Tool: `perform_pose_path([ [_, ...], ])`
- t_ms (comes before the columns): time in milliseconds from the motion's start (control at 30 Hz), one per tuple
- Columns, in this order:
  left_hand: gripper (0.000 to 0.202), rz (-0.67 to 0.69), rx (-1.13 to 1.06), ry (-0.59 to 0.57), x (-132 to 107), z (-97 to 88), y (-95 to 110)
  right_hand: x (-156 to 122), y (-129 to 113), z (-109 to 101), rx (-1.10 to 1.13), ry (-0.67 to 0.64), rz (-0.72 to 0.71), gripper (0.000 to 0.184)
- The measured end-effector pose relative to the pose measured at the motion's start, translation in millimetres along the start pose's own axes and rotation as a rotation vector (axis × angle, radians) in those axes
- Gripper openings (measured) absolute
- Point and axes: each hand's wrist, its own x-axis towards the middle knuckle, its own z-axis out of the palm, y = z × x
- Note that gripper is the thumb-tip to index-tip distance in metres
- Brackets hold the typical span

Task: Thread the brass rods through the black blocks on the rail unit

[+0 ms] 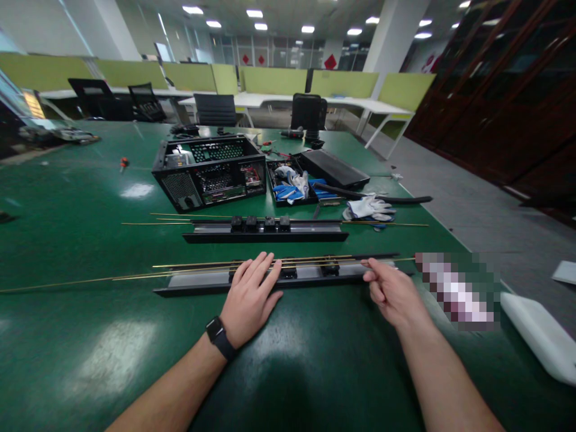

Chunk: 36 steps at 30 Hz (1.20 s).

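Note:
A black metal channel with a grey inner face [207, 277] lies lengthwise in front of me, with black blocks [330, 265] set in it. Several thin brass rods [180, 266] run along it and stick out past its left end. My left hand [254, 291], with a dark watch on the wrist, rests palm down over the channel, fingers stretched across rods and blocks. At the channel's right end, my right hand [391, 288] is closed in a pinch at the line of a brass rod; its fingertips partly hide the grip.
Behind lies a second channel [310, 229] with blocks and rods. Farther back are an open black computer case [211, 174], a tray of gloves [292, 183], white gloves [369, 208] and a black strip [396, 198]. A white object [537, 336] sits at the right edge.

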Motion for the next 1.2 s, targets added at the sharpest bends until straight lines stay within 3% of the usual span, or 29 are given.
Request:
perform_pose_path([
  [67,0.059,0.0,-0.003,-0.001,-0.1,0.0,-0.7,1.6,-0.6,-1.0,-0.007,0.031,-0.005,0.035],
  [200,0.065,0.001,-0.012,0.0,-1.6,0.6,-2.6,9.5,-8.2,-9.5,0.067,0.267,-0.057,0.02],
  [267,0.065,-0.001,-0.015,0.0,-2.0,0.6,-2.5,10.8,-11.1,-11.8,0.097,0.296,-0.056,0.015],
  [367,0.062,-0.006,-0.011,-0.004,-1.5,-0.3,-0.8,6.4,-10.1,-8.2,0.081,0.211,-0.041,0.017],
  [567,0.058,-0.008,-0.005,-0.003,0.6,-1.8,1.4,-3.3,-0.2,4.2,-0.036,-0.027,-0.003,0.04],
  [733,0.06,-0.009,-0.008,-0.006,-1.4,-0.7,-0.6,6.3,-7.2,-6.6,0.061,0.222,-0.063,0.026],
  [800,0.06,-0.01,-0.011,-0.007,-2.1,-0.6,-1.1,8.1,-10.2,-9.8,0.101,0.261,-0.059,0.019],
  [900,0.061,-0.011,-0.019,-0.004,-1.8,-1.1,-0.6,3.6,-8.7,-6.1,0.081,0.143,-0.037,0.022],
  [1033,0.065,-0.012,-0.016,-0.002,0.2,-1.7,0.9,-6.7,-0.7,6.1,-0.039,-0.093,0.026,0.039],
  [1100,0.065,-0.01,-0.012,-0.005,0.6,-1.6,1.1,-7.2,0.8,7.6,-0.076,-0.1,0.022,0.044],
  [1200,0.062,-0.01,-0.012,-0.009,0.0,-1.3,0.2,-0.6,-1.6,0.9,-0.011,0.058,-0.035,0.038],
])
